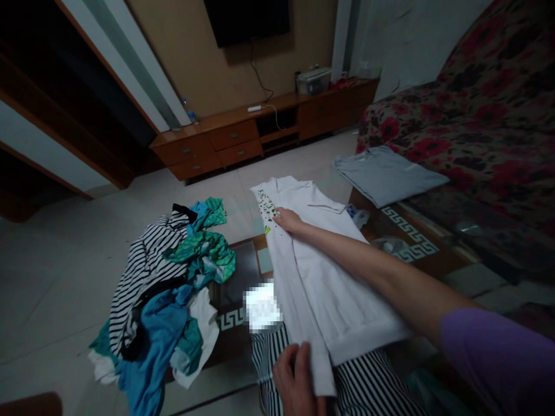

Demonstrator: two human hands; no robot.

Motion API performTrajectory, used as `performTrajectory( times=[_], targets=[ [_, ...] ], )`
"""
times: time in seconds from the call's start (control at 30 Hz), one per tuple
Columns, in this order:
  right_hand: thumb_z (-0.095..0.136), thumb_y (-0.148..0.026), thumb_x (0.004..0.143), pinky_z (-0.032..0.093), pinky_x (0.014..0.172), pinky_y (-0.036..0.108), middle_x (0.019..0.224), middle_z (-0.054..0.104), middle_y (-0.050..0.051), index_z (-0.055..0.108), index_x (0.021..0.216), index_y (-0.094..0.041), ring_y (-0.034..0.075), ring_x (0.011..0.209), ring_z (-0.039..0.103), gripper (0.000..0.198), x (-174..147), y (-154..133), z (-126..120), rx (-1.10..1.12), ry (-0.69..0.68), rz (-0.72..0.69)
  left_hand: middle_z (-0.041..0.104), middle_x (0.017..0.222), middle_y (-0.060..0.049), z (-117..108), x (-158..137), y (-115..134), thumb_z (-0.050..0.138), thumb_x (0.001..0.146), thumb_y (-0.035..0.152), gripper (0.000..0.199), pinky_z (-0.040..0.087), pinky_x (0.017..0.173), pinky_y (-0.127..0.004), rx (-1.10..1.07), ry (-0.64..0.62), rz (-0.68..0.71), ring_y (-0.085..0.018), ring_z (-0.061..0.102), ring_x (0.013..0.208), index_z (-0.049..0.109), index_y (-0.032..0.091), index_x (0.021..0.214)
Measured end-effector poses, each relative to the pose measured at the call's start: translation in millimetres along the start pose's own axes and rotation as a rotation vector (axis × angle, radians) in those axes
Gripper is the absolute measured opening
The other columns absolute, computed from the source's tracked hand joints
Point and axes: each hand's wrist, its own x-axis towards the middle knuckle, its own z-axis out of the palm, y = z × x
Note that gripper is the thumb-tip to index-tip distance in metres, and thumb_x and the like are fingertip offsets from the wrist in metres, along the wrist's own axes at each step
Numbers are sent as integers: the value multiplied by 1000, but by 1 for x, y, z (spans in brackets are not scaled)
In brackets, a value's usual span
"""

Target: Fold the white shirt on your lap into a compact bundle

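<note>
A white long-sleeved top [342, 289] lies spread over a low glass table and dark striped cloth, one sleeve folded lengthwise along its left side. A green-and-black speckled print shows near its upper left edge. My right hand [288, 221] reaches across the top, its fingers closed on the fabric beside the print. Down at the cuff of the folded sleeve, my left hand [295, 375] has its fingers curled on the cloth, with a fingertip showing just below the cuff. Black-and-white striped cloth [368, 375] shows under the hem.
Left of the white top is a heap of clothes [169, 283], striped, blue, green and white. A folded grey garment [385, 173] lies at the right near a flowered sofa [416, 121]. A wooden TV cabinet [234, 138] stands at the back. The glass table [234, 320] has patterned borders.
</note>
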Motion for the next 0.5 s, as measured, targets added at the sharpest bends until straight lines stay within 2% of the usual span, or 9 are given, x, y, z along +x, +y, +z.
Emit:
performTrajectory(
  times=[0.07,0.13,0.3,0.4,0.5],
  targets=[
    [49,-42,89,45,87,29,118,61,11,46,132,-15,22,106,58,51,-17,-3,-2,32,-25,21,47,116,-15,8,-1,0,48,67,5,58,45,90,-44,-33,65,8,-28,50,107,53,14,124],
    [58,-36,83,44,87,26,122,60,10,45,132,-15,22,107,58,55,-26,-9,-3,61,-32,30,47,113,-14,10,-1,2,45,71,6,50,46,88,-40,-78,84,25,-25,50,105,55,15,120],
    [54,-21,81,44,87,23,127,58,7,44,135,-16,19,109,57,56,-22,-23,-18,114,0,35,50,102,-9,5,7,17,42,78,4,37,45,80,-36,-111,77,145,-22,50,94,59,19,107],
    [52,-15,80,44,89,23,129,56,6,47,134,-18,18,110,56,54,-14,-21,-28,115,13,17,53,95,-8,7,14,27,45,80,5,35,43,75,-35,-90,34,234,-21,50,88,59,19,108],
    [50,-10,79,41,94,24,129,56,4,53,130,-22,18,113,54,52,-13,-11,-32,94,20,-4,56,88,-6,18,19,32,49,79,5,31,41,74,-35,-59,-66,273,-20,50,83,62,20,103]
  ],
)
